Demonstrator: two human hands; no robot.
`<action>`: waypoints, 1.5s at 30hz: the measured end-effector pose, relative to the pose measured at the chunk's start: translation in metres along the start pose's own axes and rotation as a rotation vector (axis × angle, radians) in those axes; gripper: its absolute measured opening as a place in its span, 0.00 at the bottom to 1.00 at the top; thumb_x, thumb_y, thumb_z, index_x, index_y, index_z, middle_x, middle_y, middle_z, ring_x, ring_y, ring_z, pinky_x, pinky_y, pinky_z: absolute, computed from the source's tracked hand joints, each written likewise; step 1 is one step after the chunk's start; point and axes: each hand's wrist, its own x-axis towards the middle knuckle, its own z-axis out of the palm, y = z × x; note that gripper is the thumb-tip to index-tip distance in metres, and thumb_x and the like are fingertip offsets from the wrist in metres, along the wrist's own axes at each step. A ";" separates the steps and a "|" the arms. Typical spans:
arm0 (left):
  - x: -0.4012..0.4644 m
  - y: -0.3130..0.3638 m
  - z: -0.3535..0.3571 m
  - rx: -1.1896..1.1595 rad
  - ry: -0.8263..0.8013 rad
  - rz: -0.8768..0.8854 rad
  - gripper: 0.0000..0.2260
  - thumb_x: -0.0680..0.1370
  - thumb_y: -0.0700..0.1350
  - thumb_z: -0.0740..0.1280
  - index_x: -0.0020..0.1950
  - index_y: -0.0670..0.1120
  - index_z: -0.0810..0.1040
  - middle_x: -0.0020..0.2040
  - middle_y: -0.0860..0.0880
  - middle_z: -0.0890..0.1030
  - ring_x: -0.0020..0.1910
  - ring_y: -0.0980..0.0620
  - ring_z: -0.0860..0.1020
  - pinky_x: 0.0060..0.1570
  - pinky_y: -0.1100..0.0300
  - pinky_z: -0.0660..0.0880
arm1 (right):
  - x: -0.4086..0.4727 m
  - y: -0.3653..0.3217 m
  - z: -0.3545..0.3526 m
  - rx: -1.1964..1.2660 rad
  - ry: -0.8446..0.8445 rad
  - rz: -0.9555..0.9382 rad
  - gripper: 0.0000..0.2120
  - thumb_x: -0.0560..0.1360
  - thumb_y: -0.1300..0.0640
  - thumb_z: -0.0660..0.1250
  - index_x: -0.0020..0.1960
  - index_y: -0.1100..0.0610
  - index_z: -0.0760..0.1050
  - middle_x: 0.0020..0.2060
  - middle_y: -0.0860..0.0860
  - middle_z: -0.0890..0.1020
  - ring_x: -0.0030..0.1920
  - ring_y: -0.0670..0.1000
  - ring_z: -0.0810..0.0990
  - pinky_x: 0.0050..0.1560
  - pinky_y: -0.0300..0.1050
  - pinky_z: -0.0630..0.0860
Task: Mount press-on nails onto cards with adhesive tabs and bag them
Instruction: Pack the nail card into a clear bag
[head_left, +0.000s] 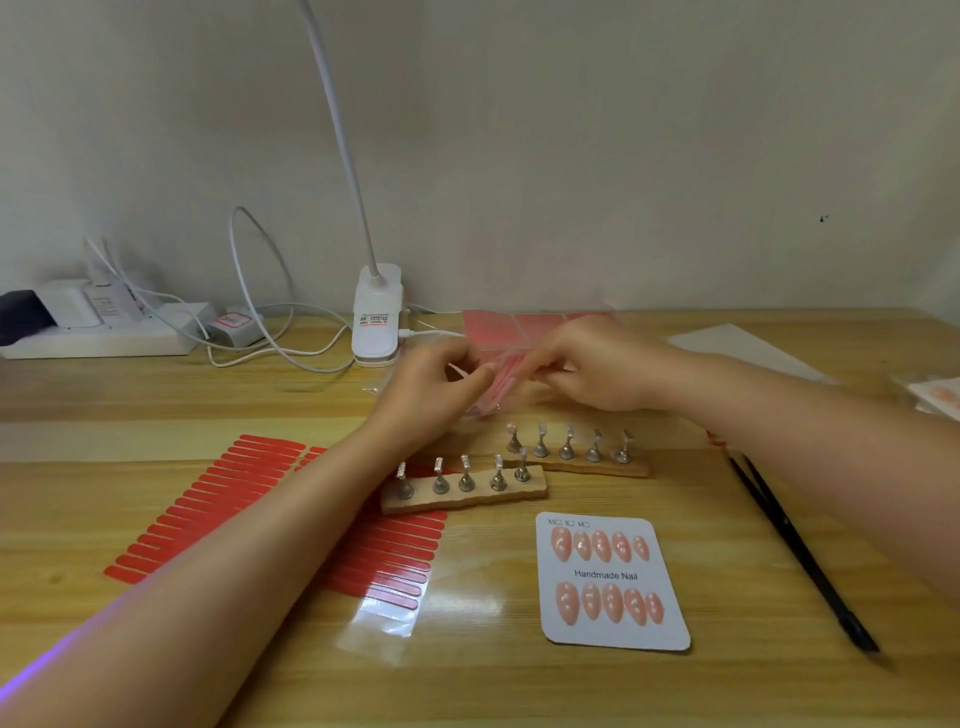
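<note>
Head view shows your left hand (436, 387) and right hand (592, 366) pinching a pink adhesive sheet (501, 379) between curled fingers, beyond the finished nail card (613, 584).

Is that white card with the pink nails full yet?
Full: the card shows two rows of five pink nails, no visible gaps.

One card (613, 582) carries ten nails (601, 545), five to a row. Two wooden stands (462, 496) hold five metal pegs (466, 475) each. Two hands (431, 384). One lamp (377, 322), one power strip (104, 332), one black pen (805, 551).
</note>
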 end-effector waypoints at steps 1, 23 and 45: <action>0.000 -0.001 0.000 -0.023 -0.005 -0.006 0.07 0.75 0.40 0.66 0.40 0.38 0.78 0.37 0.44 0.79 0.34 0.54 0.74 0.39 0.58 0.72 | 0.004 0.000 0.000 -0.024 -0.003 -0.011 0.13 0.78 0.58 0.61 0.60 0.51 0.77 0.58 0.47 0.80 0.56 0.47 0.76 0.50 0.34 0.66; -0.005 -0.003 0.000 -0.146 0.061 0.031 0.09 0.77 0.40 0.66 0.36 0.45 0.76 0.34 0.53 0.76 0.33 0.66 0.72 0.36 0.74 0.66 | 0.024 0.011 0.009 -0.454 0.090 -0.335 0.15 0.78 0.44 0.57 0.57 0.48 0.78 0.52 0.46 0.81 0.53 0.49 0.77 0.42 0.42 0.69; -0.005 -0.012 0.002 0.113 -0.129 -0.032 0.07 0.75 0.40 0.65 0.51 0.46 0.82 0.54 0.50 0.80 0.56 0.53 0.75 0.59 0.57 0.70 | -0.003 0.030 -0.013 0.018 0.367 -0.076 0.05 0.74 0.55 0.67 0.42 0.55 0.80 0.34 0.46 0.76 0.35 0.46 0.72 0.38 0.41 0.70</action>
